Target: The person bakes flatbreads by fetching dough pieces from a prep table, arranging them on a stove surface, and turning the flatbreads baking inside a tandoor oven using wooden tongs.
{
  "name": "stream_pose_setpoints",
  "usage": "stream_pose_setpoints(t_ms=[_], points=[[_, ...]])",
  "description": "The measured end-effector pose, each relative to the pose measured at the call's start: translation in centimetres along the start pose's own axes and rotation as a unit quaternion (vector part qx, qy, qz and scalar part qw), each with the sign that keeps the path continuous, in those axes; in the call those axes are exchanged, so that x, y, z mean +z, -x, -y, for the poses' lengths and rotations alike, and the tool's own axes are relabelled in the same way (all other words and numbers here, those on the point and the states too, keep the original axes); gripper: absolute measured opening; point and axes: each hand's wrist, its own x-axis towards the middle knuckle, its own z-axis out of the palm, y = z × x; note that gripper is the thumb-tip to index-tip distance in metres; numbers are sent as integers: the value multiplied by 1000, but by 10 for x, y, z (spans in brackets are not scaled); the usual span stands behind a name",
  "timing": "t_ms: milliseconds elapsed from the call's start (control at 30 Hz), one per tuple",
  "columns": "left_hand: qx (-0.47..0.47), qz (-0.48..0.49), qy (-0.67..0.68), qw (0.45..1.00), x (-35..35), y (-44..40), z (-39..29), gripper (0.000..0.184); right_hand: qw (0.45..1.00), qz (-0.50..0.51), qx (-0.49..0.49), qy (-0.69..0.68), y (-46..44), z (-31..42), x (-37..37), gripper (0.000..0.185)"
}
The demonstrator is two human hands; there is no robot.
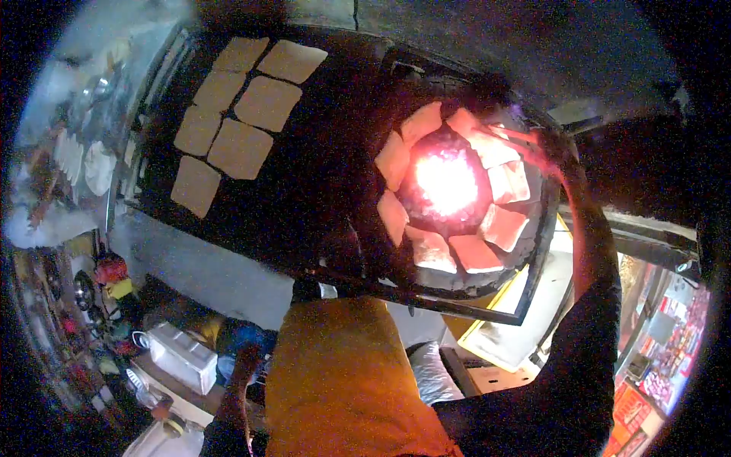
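Observation:
Flat, squarish pieces of what looks like flatbread [504,227] ring a round opening with glowing coals [449,179]. My right hand [544,148] reaches around from the right to the upper right of this ring. Its fingers lie at the edge of one flatbread [481,139] and appear to pinch it, though red glare blurs the contact. Low on the left, my left hand [246,364] is down beside my orange garment [335,365], near a blue item [251,340]. Its fingers are too dark to make out.
Several more flat pieces [242,148] lie in rows on the dark surface [320,152] left of the coals. A raised edge [487,314] borders the hot area. A white box [183,358] stands lower left; a yellow-edged pale tray [525,305] is at lower right.

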Motion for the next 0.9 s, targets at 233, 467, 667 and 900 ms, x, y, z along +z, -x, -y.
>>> stream_pose_setpoints(t_ms=[233,467,667,900], points=[[-109,-45,-112,987,37,23,-107,38,954,37,24,296,-66,43,-7,48],[-233,-98,345,904,31,40,-48,26,935,-90,7,342,-29,9,41,48],[-192,-48,374,906,27,33,-99,34,940,-108,57,319,37,36,33,69],[-80,-33,289,953,5,1,-71,41,965,-8,248,89,65,52,66,58]])
